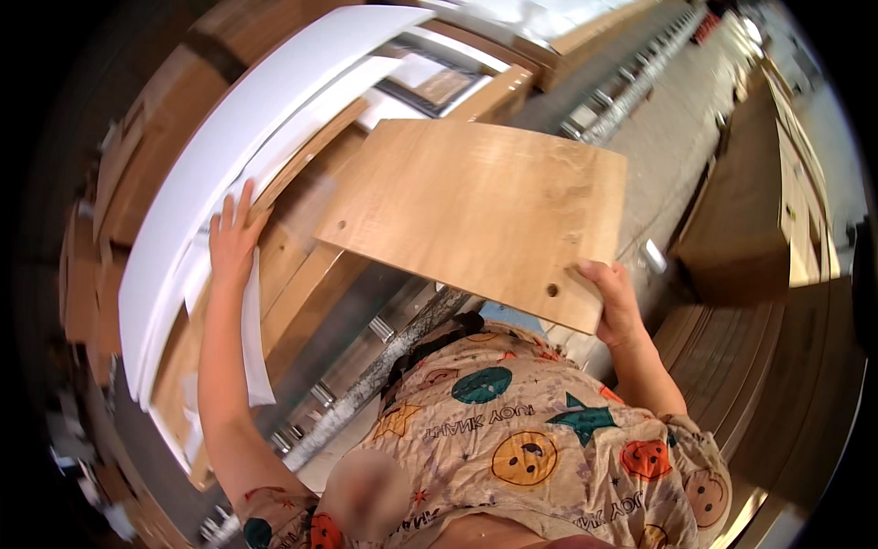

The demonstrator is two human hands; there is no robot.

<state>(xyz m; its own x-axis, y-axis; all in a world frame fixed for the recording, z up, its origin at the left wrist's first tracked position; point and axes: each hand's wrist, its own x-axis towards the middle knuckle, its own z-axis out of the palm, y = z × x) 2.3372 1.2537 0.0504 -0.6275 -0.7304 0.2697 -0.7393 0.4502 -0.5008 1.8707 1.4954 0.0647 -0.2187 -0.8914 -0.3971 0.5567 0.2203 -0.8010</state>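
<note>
My right hand (620, 306) grips the near right corner of a flat light-wood panel (476, 210), its thumb on top beside a small dark hole. The panel is tilted over the right side of an open long cardboard carton (306, 293). My left hand (235, 240) reaches into the carton with its fingers spread. They rest by the edge of a narrow wooden board (306, 160) and a long white sheet or panel (215, 146) along the far left side. White wrapping (253, 339) hangs under my left forearm.
The carton lies on a roller conveyor with a metal side rail (366, 393). A dark-framed piece (430, 80) sits at the carton's far end. Brown cartons (160, 128) stand at the left, more cartons (736, 201) at the right, beyond a grey floor strip (677, 119).
</note>
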